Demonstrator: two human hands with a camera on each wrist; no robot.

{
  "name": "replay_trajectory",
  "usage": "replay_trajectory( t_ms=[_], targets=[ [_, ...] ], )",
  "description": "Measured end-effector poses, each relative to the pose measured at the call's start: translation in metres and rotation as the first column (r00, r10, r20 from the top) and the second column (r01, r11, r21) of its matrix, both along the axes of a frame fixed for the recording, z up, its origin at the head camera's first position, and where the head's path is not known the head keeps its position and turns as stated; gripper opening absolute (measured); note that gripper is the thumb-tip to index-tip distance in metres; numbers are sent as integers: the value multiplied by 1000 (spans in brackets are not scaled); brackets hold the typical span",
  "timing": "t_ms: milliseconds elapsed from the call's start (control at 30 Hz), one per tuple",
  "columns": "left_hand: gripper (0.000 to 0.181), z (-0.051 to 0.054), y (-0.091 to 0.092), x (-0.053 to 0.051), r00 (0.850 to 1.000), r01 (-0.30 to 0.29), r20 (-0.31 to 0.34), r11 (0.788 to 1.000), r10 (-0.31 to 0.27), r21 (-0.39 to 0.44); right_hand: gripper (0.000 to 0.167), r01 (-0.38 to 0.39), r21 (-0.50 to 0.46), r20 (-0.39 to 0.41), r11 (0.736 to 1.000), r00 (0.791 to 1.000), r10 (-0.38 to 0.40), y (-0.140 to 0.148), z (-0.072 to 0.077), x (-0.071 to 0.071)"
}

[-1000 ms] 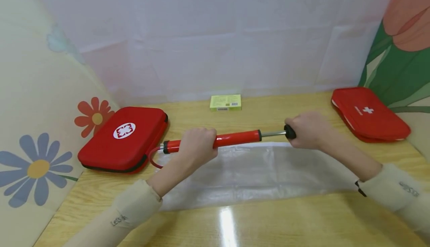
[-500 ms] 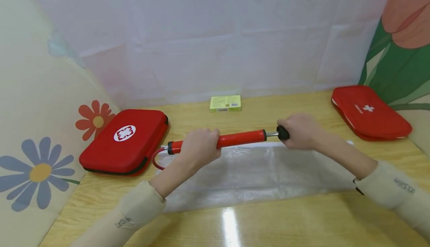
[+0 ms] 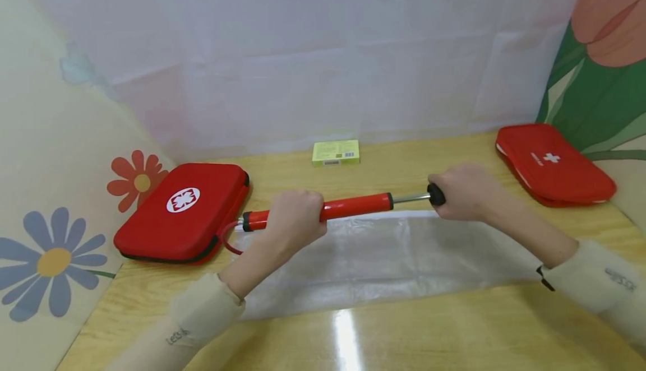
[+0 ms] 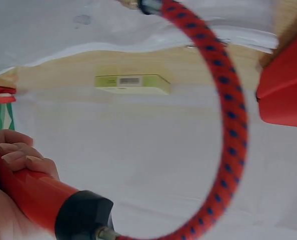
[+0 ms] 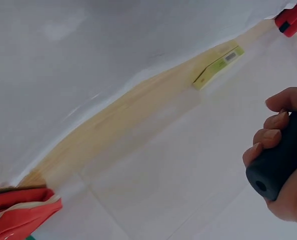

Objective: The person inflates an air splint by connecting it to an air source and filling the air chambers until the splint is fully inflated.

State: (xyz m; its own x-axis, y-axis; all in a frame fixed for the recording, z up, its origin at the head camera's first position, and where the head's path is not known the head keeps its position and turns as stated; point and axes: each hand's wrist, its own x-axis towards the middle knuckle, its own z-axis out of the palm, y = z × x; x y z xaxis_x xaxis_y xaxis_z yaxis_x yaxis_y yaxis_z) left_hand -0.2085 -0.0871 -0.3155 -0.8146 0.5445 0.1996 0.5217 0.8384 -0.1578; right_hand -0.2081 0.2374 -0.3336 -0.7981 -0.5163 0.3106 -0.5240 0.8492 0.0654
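Gripping the pump [image 3: 355, 207] near its hose [image 4: 233, 127], the left hand [image 3: 296, 218] is curled round it; the right hand [image 3: 465, 191] wraps the handle [image 5: 277, 159], some rod [image 3: 411, 198] showing between. The pump seems raised above the sheet [image 3: 353, 267] on the worktop [image 3: 429, 334], between the left case [image 3: 202, 225] and far-right pouch [image 3: 565, 172].

Cream sleeves [image 3: 209, 304]; dark lettering [image 3: 178, 336] on both; small black strip [image 3: 545, 279] at right cuff [image 3: 567, 274]

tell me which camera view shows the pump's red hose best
The left wrist view: the hose arcs through it large and close, its dark blue flecks clear. The head view shows only a short loop running out of sight behind the left forearm. I can make out none in the right wrist view.
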Motion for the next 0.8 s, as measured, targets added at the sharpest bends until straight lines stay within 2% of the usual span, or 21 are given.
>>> replay_trajectory(
  t_ms=[100,233,467,633,800],
  targets=[
    [24,-2,6,1,1000,-6,-5,1000,6,7,22,4,25,50,1000,999,-5,-12,3,-2],
    [23,-3,12,1,1000,-9,5,1000,9,-1,20,-27,37,64,999,998,25,-25,2,-4],
    [24,-8,15,0,999,7,49,1000,-6,-17,22,-93,0,24,996,995,93,-36,-8,-8],
    [22,-7,6,-4,997,5,81,999,-2,-39,25,-116,-65,-29,991,993,114,-12,-12,-15],
    [27,-6,-3,-6,999,-4,36,999,5,-51,27,-57,-54,-48,997,997,54,24,-9,-12]
  ],
)
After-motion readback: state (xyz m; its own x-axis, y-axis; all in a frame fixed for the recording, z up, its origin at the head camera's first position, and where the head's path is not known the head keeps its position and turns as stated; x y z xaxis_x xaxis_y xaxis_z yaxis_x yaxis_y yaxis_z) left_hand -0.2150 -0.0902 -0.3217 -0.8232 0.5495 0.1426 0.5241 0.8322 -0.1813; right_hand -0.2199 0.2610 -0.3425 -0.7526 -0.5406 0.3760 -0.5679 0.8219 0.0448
